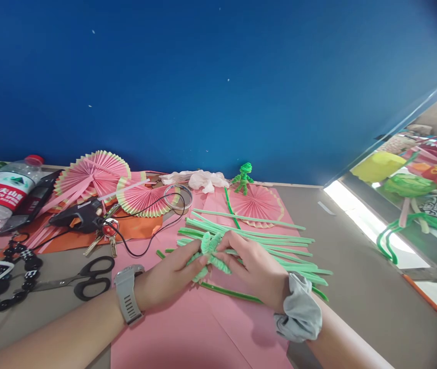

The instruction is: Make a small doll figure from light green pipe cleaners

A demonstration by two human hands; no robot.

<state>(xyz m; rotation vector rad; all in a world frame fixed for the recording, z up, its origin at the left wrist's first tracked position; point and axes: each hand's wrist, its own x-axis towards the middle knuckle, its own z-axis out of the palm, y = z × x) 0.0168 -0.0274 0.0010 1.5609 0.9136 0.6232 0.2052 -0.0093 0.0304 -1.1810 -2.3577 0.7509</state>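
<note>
Together, my left hand (178, 269) and right hand (255, 266) pinch a fuzzy mint-green twisted shape (211, 248) above the big pink paper (203, 328).

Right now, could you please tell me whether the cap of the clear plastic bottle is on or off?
On: the red cap covers the neck of the clear plastic bottle.

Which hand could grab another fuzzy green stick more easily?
Probably the right hand: the fuzzy sticks stretch out mostly on its side. The left hand has just a few ends nearby. Both hands are on the mint-green shape, though.
</note>
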